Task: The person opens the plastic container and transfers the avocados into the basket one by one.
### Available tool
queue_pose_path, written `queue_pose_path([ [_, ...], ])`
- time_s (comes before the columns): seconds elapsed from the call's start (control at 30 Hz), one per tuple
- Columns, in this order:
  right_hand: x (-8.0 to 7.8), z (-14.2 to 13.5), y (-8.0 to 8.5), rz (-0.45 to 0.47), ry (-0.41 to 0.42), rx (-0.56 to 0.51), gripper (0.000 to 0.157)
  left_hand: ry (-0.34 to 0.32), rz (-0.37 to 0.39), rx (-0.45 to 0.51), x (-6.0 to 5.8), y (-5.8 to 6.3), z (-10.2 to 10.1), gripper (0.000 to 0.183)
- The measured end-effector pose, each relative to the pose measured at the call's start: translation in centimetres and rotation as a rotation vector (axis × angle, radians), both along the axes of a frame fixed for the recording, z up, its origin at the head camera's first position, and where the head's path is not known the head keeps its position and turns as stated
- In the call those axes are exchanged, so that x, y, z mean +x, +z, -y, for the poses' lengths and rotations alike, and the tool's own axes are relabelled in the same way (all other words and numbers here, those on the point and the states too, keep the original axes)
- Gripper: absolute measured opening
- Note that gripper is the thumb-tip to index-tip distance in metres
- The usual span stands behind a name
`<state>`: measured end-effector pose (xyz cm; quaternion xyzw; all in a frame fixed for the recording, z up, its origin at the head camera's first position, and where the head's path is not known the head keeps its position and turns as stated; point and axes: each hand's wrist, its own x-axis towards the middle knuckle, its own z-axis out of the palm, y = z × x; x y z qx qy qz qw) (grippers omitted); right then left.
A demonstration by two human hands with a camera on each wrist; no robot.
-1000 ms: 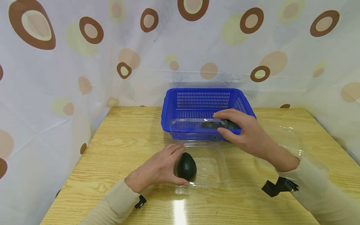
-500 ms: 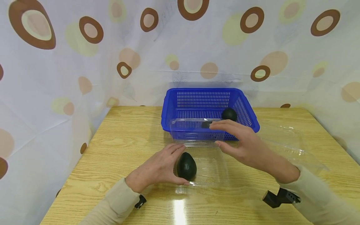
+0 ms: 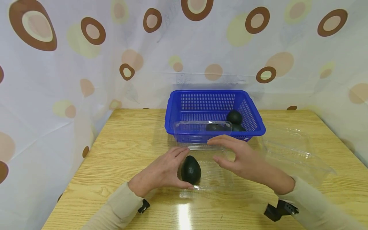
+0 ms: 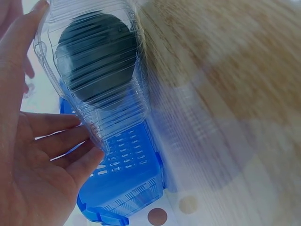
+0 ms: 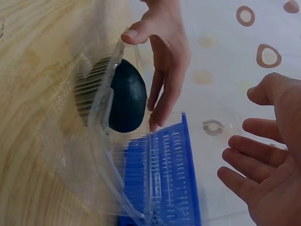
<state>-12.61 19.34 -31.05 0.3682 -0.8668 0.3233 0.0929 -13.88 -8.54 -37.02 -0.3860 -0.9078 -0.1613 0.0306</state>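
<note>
A dark green avocado (image 3: 191, 170) lies at the left end of a clear plastic clamshell container (image 3: 217, 175) whose lid (image 3: 201, 138) stands raised at the back. My left hand (image 3: 162, 174) grips the container's left end, thumb at the near rim and fingertips at the far rim. In the left wrist view the avocado (image 4: 96, 56) shows through the ribbed wall. My right hand (image 3: 244, 159) hovers above the container's right part, thumb and fingers spread apart, with nothing held. The right wrist view shows that hand (image 5: 275, 155) apart from the container.
Behind the lid stands a blue plastic basket (image 3: 208, 92) with more avocados (image 3: 234, 117) in its right side. Another clear clamshell container (image 3: 296, 156) sits to the right on the wooden table (image 3: 129, 134). A patterned cloth (image 3: 184, 57) hangs behind and beside the table.
My right hand has drawn back from over the basket toward me and slightly left, uncovering the avocados there. The left hand and the avocado beside it have stayed still.
</note>
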Motion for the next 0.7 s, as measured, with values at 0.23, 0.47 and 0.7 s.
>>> queue_pose_path([
  [0.23, 0.2, 0.5, -1.3, 0.024, 0.003, -0.008, 0.038, -0.022, -0.033, 0.027, -0.1, -0.1, 0.0, 0.116],
  [0.47, 0.5, 1.1, -2.7, 0.057, 0.006, 0.017, 0.037, -0.035, 0.010, 0.039, 0.3, -0.2, 0.1, 0.117],
  [0.7, 0.5, 1.5, -3.5, 0.080, 0.023, 0.017, 0.038, 0.014, 0.117, 0.075, 0.6, 0.2, 0.7, 0.121],
])
